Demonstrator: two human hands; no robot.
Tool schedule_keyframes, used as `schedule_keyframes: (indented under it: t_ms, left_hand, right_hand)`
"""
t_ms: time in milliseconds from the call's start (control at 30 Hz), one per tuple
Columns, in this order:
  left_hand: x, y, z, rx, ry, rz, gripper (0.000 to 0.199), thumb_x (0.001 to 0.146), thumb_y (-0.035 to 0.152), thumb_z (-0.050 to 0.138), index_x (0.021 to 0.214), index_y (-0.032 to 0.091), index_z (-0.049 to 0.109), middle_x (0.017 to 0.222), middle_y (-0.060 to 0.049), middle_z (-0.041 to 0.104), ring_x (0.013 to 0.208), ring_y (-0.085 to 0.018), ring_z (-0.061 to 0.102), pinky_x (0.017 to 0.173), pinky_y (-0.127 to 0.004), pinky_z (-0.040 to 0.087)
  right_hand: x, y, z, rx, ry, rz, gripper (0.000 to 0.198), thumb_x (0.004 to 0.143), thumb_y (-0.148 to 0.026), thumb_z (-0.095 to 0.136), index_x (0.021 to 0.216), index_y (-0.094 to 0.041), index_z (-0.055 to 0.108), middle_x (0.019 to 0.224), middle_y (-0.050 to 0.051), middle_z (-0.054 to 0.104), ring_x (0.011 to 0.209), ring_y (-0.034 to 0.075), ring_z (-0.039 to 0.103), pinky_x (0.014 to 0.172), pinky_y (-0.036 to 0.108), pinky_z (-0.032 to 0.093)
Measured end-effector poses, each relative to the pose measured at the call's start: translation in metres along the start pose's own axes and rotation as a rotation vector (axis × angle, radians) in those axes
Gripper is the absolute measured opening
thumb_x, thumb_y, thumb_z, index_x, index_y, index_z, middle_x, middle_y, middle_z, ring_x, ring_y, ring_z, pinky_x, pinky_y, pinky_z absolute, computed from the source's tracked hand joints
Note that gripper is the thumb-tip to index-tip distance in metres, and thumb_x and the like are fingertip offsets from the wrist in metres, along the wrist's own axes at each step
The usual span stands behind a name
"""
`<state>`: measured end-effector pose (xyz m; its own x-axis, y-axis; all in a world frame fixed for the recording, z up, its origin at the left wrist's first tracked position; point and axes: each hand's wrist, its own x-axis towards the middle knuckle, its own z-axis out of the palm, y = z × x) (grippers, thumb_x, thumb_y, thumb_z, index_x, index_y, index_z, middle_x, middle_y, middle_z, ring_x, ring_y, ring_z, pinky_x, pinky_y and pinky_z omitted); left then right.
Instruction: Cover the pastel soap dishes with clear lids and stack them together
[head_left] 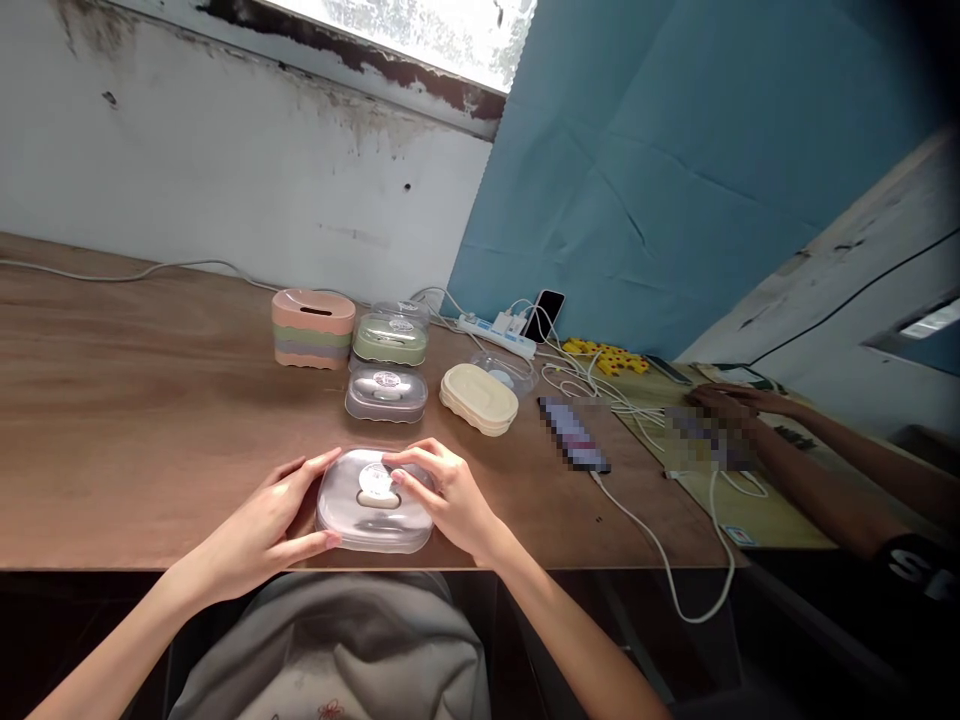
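A lilac-grey soap box (409,525) with a clear lid lies near the table's front edge. On its lid is a round white sticker (375,480) above an oval slot. My left hand (274,515) grips the box's left end, thumb at the front corner and fingers at the back. Bent fingers of my right hand (450,490) rest on the lid, with fingertips at the sticker's right edge; the thumb side is partly hidden. Behind stand another grey soap box (386,408) and a green soap box (390,345), both with clear lids and stickers.
Pink, green and grey trays (313,315) are stacked behind left. Cream trays (480,395) lie beside a clear lid (506,372). Rightward are a phone (571,435) on a cable, a power strip (495,335) and tangled wires. Another person's arms (787,440) reach over the adjoining table.
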<state>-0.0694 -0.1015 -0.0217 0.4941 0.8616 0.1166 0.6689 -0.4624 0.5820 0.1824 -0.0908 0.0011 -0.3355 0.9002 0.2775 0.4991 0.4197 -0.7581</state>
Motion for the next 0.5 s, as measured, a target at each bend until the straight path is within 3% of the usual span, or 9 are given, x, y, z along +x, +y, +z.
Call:
schedule_keyframes:
  t_ms: [133,200,267,367,500]
  left_hand:
    - [0.001,-0.001,0.0,0.019,0.011,0.016,0.065,0.091,0.048,0.048,0.146,0.023,0.025,0.144,-0.009,0.046,0.134,-0.03,0.039,0.102,-0.041,0.044]
    - [0.001,-0.001,0.001,0.042,0.014,0.032,0.065,0.092,0.048,0.046,0.147,0.023,0.024,0.145,-0.008,0.045,0.134,-0.03,0.039,0.103,-0.042,0.042]
    - [0.001,-0.002,0.001,0.071,0.028,0.051,0.066,0.092,0.047,0.046,0.149,0.023,0.02,0.147,-0.008,0.043,0.134,-0.03,0.039,0.104,-0.042,0.042]
    - [-0.001,-0.004,0.004,0.101,0.055,0.054,0.072,0.092,0.048,0.046,0.151,0.024,0.012,0.148,-0.008,0.041,0.134,-0.029,0.04,0.102,-0.041,0.044]
    - [-0.002,-0.006,0.006,0.079,0.035,0.031,0.075,0.095,0.05,0.041,0.151,0.027,-0.003,0.154,-0.008,0.028,0.138,-0.026,0.033,0.107,-0.041,0.04]
  right_hand:
    - [-0.012,0.007,0.003,-0.055,0.04,-0.102,0.04,0.099,-0.041,0.034,0.121,-0.024,0.062,0.117,0.009,0.056,0.106,0.02,0.058,0.092,0.034,0.047]
    - [-0.02,0.006,0.001,-0.208,0.003,-0.175,0.049,0.093,-0.053,0.043,0.132,-0.025,0.052,0.136,0.014,0.042,0.12,0.026,0.05,0.099,0.042,0.043]
    - [-0.027,0.002,-0.001,-0.386,-0.065,-0.238,0.071,0.078,-0.062,0.06,0.139,-0.029,0.043,0.145,0.015,0.031,0.128,0.034,0.04,0.103,0.051,0.039]
    - [-0.031,0.0,-0.001,-0.518,-0.144,-0.251,0.085,0.069,-0.054,0.075,0.142,-0.031,0.038,0.145,0.017,0.031,0.128,0.037,0.039,0.1,0.054,0.041]
    - [-0.018,0.007,-0.004,-0.5,-0.116,-0.287,0.077,0.068,-0.045,0.078,0.136,-0.029,0.045,0.14,0.015,0.035,0.122,0.034,0.047,0.095,0.05,0.047]
